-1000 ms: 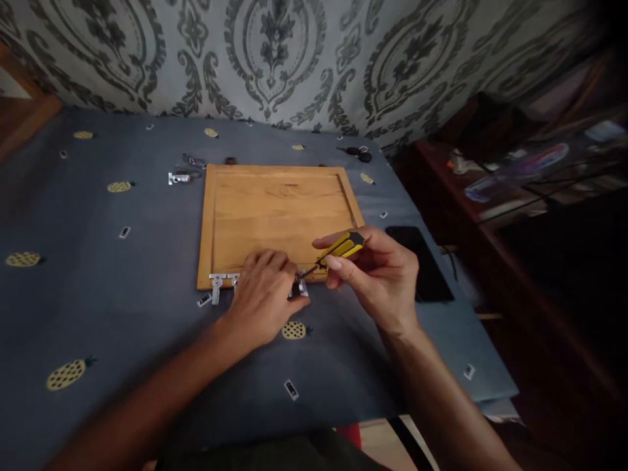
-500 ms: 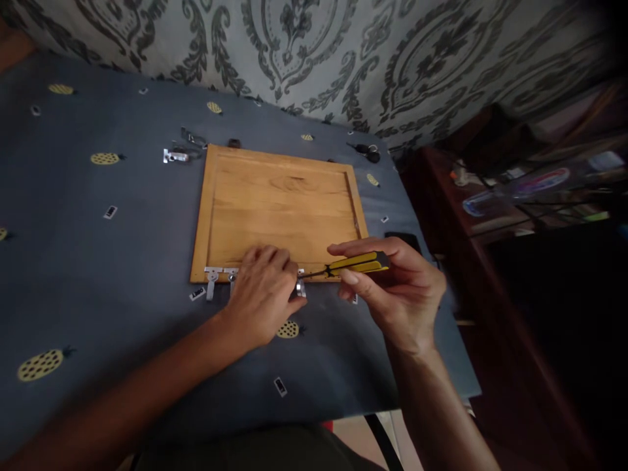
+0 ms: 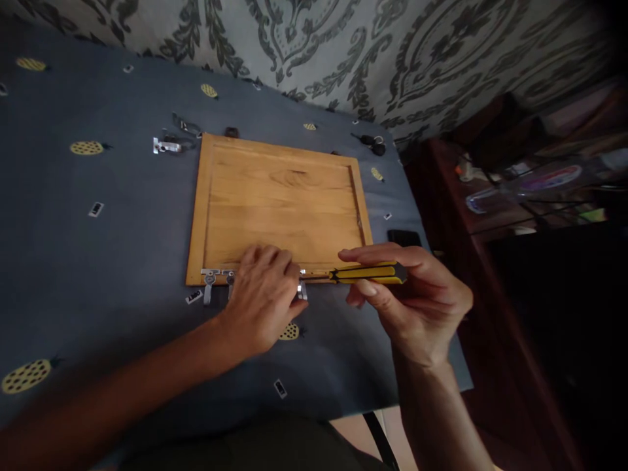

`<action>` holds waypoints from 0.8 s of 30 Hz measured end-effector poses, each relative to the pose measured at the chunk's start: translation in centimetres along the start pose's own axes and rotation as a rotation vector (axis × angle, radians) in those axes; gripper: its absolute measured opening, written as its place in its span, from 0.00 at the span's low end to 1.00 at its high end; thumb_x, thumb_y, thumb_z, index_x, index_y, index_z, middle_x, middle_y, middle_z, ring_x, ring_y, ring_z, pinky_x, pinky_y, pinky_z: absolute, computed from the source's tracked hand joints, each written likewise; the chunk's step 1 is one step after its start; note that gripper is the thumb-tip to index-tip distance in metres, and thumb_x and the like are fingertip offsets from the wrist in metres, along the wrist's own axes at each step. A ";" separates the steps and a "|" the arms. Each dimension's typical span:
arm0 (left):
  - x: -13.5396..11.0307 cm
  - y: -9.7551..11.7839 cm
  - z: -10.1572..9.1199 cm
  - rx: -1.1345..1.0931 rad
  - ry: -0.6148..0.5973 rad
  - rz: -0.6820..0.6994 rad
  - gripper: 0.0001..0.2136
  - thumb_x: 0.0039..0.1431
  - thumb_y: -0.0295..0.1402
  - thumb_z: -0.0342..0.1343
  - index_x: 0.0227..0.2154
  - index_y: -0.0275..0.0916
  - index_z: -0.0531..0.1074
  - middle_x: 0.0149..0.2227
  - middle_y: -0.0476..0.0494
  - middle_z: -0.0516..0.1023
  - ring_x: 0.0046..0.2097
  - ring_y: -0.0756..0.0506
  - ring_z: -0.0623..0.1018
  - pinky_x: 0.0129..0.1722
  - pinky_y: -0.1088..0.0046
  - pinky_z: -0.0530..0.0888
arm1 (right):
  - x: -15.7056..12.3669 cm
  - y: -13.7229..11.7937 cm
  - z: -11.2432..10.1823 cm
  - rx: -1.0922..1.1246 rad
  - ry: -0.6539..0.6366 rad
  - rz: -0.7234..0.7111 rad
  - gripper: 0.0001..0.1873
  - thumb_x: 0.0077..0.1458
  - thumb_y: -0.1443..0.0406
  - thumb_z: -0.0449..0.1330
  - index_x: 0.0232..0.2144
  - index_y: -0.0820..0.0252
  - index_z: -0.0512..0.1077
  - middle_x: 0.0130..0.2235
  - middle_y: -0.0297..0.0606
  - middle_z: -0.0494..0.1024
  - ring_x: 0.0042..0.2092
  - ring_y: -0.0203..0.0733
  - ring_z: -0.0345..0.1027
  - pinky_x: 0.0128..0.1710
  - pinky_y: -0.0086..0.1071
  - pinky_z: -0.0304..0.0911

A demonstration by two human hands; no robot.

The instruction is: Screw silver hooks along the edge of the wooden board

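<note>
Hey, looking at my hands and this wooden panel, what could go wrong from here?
First, the screwdriver in your right hand points toward your left hand, so a slip could jab your fingers. Second, its shaft lies low along the near edge of the wooden panel, so it might scratch the wood. Third, metal pieces stick out past that edge, so a bump might shift one if it's loose.

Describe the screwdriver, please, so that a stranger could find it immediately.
On the blue tablecloth lies a wooden board. By its near edge, the right hand holds the screwdriver, pointing toward the left hand. Its yellow and black colours set it apart from the silver metal pieces.
</note>
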State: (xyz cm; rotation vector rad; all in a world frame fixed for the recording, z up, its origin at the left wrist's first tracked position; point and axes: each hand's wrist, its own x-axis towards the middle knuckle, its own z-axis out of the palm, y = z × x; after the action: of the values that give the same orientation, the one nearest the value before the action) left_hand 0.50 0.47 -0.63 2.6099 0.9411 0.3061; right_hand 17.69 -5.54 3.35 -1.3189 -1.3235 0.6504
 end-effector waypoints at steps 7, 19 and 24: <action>0.0 -0.2 0.0 0.020 0.012 0.025 0.13 0.57 0.39 0.66 0.37 0.35 0.74 0.40 0.40 0.75 0.47 0.35 0.74 0.49 0.55 0.70 | -0.7 0.2 0.1 0.039 0.002 0.020 0.14 0.57 0.65 0.68 0.47 0.51 0.78 0.40 0.36 0.85 0.27 0.33 0.76 0.25 0.29 0.76; -0.1 -0.4 0.4 0.042 0.070 0.037 0.14 0.55 0.39 0.68 0.36 0.36 0.74 0.38 0.43 0.76 0.45 0.37 0.75 0.47 0.56 0.71 | -1.0 0.7 0.3 0.044 0.072 -0.030 0.11 0.56 0.64 0.69 0.43 0.53 0.80 0.39 0.37 0.84 0.26 0.34 0.75 0.21 0.28 0.73; -0.1 -0.4 0.3 0.037 0.079 0.032 0.15 0.53 0.40 0.69 0.36 0.36 0.74 0.39 0.43 0.77 0.46 0.37 0.75 0.48 0.55 0.72 | -1.0 0.9 0.3 0.115 0.055 0.000 0.13 0.59 0.65 0.66 0.47 0.50 0.79 0.41 0.36 0.85 0.26 0.33 0.75 0.23 0.29 0.75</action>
State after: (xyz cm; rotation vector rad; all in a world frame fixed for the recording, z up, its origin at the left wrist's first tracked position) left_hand 0.34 0.61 -1.07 2.6662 0.9403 0.4062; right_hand 17.45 -6.14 2.12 -1.2356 -1.2239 0.6757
